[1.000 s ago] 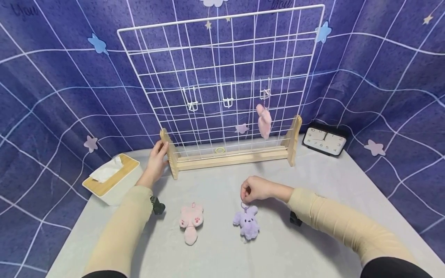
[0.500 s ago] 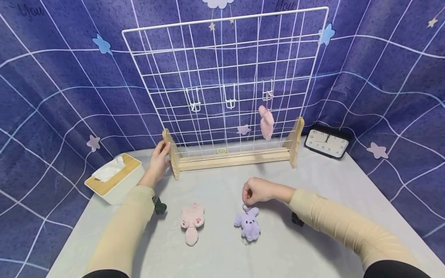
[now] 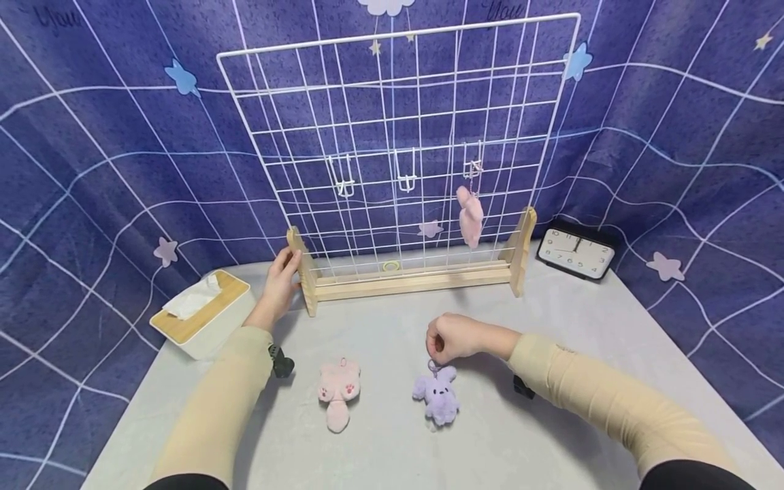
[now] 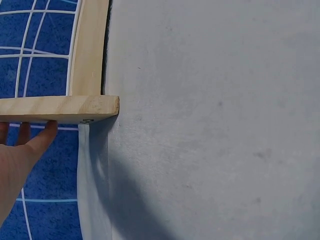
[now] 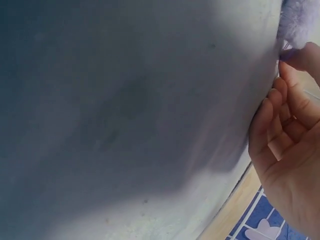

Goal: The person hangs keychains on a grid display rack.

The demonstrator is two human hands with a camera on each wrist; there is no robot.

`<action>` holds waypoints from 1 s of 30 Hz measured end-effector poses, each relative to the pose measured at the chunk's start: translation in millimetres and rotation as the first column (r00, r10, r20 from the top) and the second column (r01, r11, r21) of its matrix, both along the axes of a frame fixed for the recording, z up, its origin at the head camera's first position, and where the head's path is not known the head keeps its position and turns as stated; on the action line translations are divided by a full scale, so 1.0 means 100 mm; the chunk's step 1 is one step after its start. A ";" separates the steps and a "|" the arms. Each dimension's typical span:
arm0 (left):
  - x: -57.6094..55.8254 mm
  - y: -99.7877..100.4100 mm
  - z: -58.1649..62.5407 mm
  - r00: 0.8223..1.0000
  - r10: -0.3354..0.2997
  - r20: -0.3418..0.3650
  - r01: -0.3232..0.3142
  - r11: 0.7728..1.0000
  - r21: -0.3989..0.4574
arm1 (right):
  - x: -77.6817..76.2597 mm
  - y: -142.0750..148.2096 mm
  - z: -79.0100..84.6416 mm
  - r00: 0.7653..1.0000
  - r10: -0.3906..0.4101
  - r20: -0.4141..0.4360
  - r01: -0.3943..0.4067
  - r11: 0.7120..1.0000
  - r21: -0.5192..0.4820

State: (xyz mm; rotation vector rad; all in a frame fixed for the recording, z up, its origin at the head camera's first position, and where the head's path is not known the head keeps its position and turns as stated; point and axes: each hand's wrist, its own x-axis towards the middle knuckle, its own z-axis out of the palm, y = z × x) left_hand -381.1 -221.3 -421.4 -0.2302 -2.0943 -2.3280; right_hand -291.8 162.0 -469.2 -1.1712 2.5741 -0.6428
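My right hand [image 3: 456, 338] pinches the ring at the top of a small purple plush keychain [image 3: 439, 398] lying on the table. In the right wrist view, thumb and forefinger meet at the ring beside the purple fur [image 5: 297, 22], the other fingers loosely bent. My left hand [image 3: 280, 286] rests its fingertips against the outer side of the left wooden end [image 3: 302, 272] of a white wire grid stand [image 3: 404, 102]. The left wrist view shows those fingers [image 4: 44, 137] touching the wood. Between the arms lies a pink plush keychain [image 3: 339, 395], its ring toward the stand.
Another pink plush [image 3: 471, 218] hangs from the right hook on the grid. A middle hook [image 3: 407, 182] and a left hook [image 3: 344, 187] carry nothing. A tissue box [image 3: 202, 313] stands at left, a clock [image 3: 577, 250] at right. Behind hangs a blue patterned curtain [image 3: 110, 204].
The head view has shifted slightly. My right fingers have come down a little closer to the purple plush at its ring; the left hand stays at the stand.
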 end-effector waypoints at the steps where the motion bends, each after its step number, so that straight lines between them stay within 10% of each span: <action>1: 0.00 0.00 0.00 1.000 -0.001 0.001 0.001 1.000 0.000 | 0.00 0.00 0.00 1.000 0.004 -0.008 -0.004 1.000 0.008; 9: 0.01 0.00 0.02 1.000 -0.005 -0.003 0.005 1.000 -0.002 | -0.01 -0.02 0.01 0.993 0.039 -0.110 -0.029 0.996 0.088; 18: 0.03 -0.01 0.01 1.000 -0.011 0.007 0.011 1.000 -0.012 | -0.03 0.04 0.06 0.988 0.027 0.155 -0.012 0.995 -0.095; 30: 0.01 0.00 -0.01 1.000 -0.011 -0.008 0.011 1.000 0.029 | -0.04 0.11 0.04 0.853 0.111 0.511 0.092 0.930 -0.355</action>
